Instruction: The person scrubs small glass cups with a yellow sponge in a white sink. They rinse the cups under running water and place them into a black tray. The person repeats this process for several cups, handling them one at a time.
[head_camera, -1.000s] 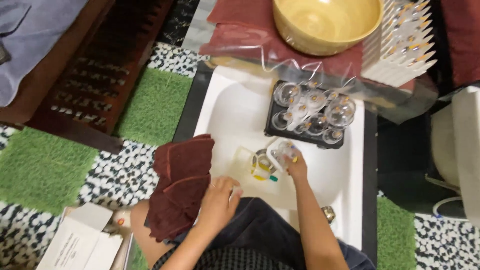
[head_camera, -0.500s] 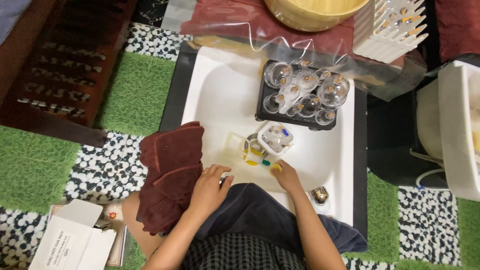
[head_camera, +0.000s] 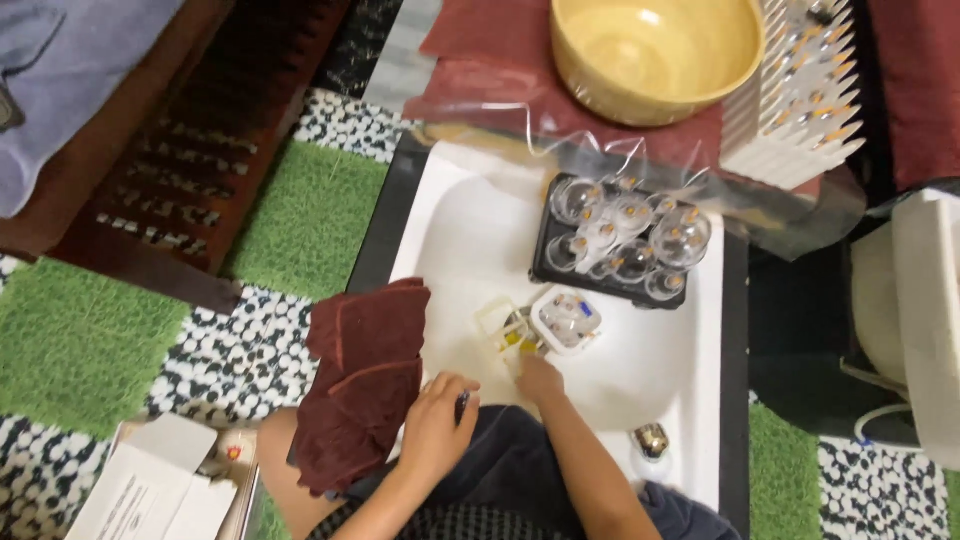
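Observation:
My left hand (head_camera: 435, 430) rests at the near rim of a white basin (head_camera: 470, 230), beside a pile of dark red towels (head_camera: 365, 385), with its fingers curled around a small dark object (head_camera: 462, 404). My right hand (head_camera: 541, 381) lies inside the basin. Its fingertips touch small clear and yellow pieces (head_camera: 510, 338) just below a small white tub (head_camera: 567, 320) of clear cups. Whether the right hand grips anything is hidden. Further back in the basin, a black tray (head_camera: 545, 262) holds several clear glass cups.
A yellow bowl (head_camera: 655, 50) and a white rack of small tubes (head_camera: 800, 95) stand on a red cloth behind the basin. A metal knob (head_camera: 652, 440) sits near the basin's front right. White boxes (head_camera: 150, 490) lie at bottom left. Green turf and pebble flooring surround a wooden bench (head_camera: 150, 170).
My right hand let go of the white tub and drew back toward me. The tub now stands in the basin. My left hand has stayed by the towels.

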